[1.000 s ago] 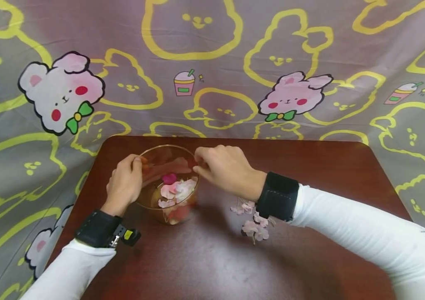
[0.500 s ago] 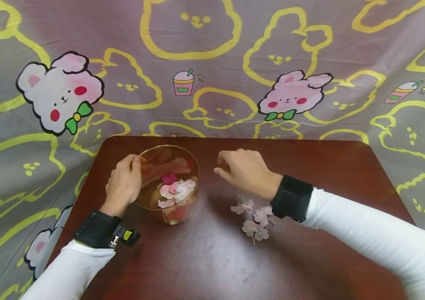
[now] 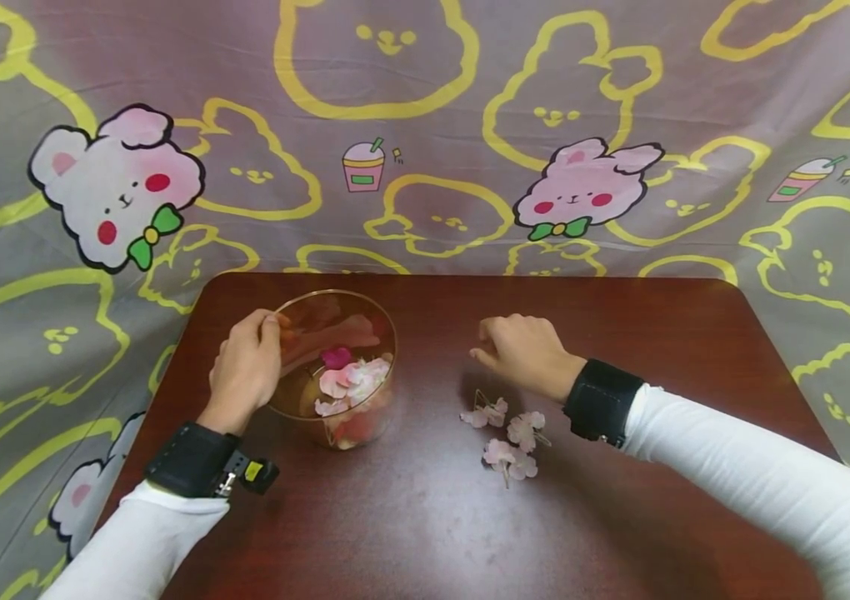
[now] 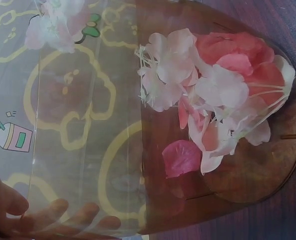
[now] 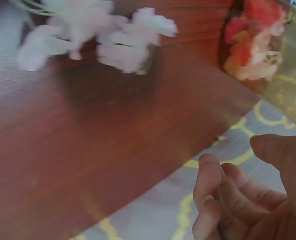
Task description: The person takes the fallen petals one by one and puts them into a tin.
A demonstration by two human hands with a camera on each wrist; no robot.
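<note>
My left hand (image 3: pixel 245 358) grips the left rim of a see-through amber container (image 3: pixel 342 329), thumb and fingers pinching its wall. Inside the container lie pale pink and white blossoms (image 4: pixel 217 90), coral-red petals (image 4: pixel 232 47) and one magenta petal (image 4: pixel 181 158). My right hand (image 3: pixel 526 354) hovers over the table to the right of the container, its fingers loosely bent with nothing between them, as the right wrist view (image 5: pixel 242 185) also shows. Just below that hand, several pale pink artificial blossoms with thin stems (image 3: pixel 511 458) lie on the tabletop.
The dark red-brown wooden table (image 3: pixel 410 517) has rounded far corners. A grey-pink curtain (image 3: pixel 455 67) printed with yellow outlines and bunnies hangs behind and beside it. A black wrist strap with a camera (image 3: pixel 196 458) sits on the left wrist; another strap (image 3: pixel 605 400) is on the right.
My right hand has moved away from the container's right rim, to the right and slightly nearer, over the loose blossoms. The left hand and container have stayed in place.
</note>
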